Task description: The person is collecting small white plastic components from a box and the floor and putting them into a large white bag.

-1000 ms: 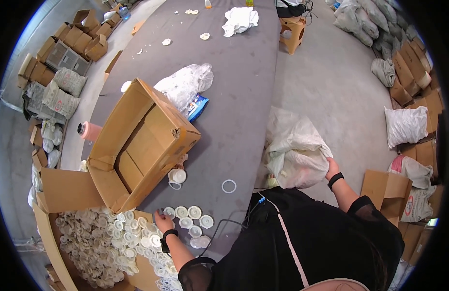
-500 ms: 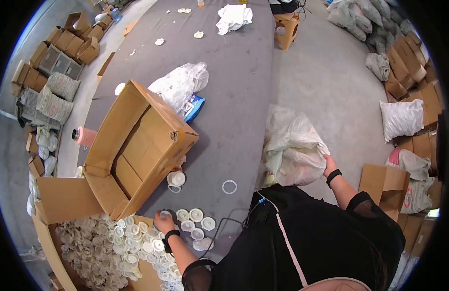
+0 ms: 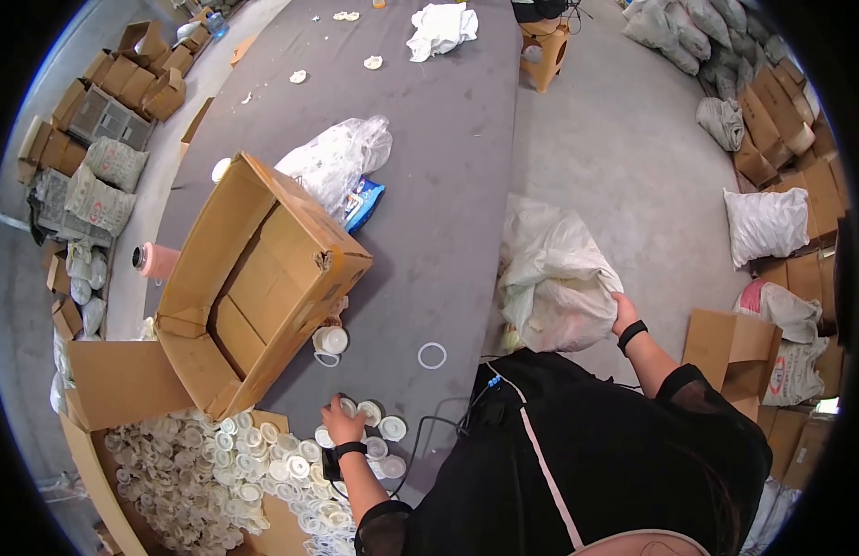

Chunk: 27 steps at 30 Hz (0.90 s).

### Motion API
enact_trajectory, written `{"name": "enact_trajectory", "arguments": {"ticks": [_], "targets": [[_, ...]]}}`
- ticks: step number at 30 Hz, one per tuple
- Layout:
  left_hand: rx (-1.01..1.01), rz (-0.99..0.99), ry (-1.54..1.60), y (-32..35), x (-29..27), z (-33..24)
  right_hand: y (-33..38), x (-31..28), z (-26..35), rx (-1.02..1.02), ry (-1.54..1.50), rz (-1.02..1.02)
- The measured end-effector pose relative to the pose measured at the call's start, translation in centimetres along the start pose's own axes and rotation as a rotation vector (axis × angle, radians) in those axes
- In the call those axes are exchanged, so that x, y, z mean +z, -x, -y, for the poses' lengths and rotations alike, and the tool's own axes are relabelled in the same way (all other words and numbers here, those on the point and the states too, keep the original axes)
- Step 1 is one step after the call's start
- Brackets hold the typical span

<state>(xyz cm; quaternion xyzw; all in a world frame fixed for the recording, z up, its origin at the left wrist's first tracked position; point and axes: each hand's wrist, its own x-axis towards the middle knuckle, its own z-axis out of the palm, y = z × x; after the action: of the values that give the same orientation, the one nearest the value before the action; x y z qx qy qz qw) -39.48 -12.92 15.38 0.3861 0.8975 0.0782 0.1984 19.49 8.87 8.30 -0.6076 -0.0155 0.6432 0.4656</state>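
Note:
My left hand (image 3: 344,423) is over a small group of round white plastic lids on the table, its fingers closed around one lid (image 3: 349,407). Beside it lie several more such lids (image 3: 392,428). My right hand (image 3: 625,317) grips the rim of a translucent white plastic bag (image 3: 559,273) at the table's right edge. What the bag holds is mostly hidden. To the left of my left hand, a large cardboard box (image 3: 86,463) contains a heap of white and translucent round plastic pieces (image 3: 188,482).
An open cardboard box (image 3: 262,278) lies tilted on the grey table (image 3: 439,167). Near it are a pink bottle (image 3: 159,260), a clear plastic bag (image 3: 341,157), a blue packet (image 3: 362,206) and a white ring (image 3: 432,356). A black cable (image 3: 420,431) crosses the table edge.
My left hand has moved right, from the heap's edge with a round translucent piece at its fingers, to the lids on the table. My right hand still holds the bag.

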Motion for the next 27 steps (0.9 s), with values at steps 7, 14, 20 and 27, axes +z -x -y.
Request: {"name": "enact_trajectory", "arguments": {"ticks": [7,14,20,27], "targets": [[-0.038,-0.285,0.323,0.2,0.6,3.3,0.6,0.1,-0.8,-0.007,-0.071,0.055],[-0.136,-0.092,1.719,1.1,-0.4,4.1,0.4,-0.3,-0.5,0.012,-0.097,0.076],[-0.204,0.076,2.007,1.6,-1.3,2.6,0.6,0.0,-0.3,0.008,-0.092,0.098],[-0.005,-0.274,1.243,-2.3,-1.5,-1.8,-0.7,-1.4,-0.5,-0.027,-0.033,0.031]]}}
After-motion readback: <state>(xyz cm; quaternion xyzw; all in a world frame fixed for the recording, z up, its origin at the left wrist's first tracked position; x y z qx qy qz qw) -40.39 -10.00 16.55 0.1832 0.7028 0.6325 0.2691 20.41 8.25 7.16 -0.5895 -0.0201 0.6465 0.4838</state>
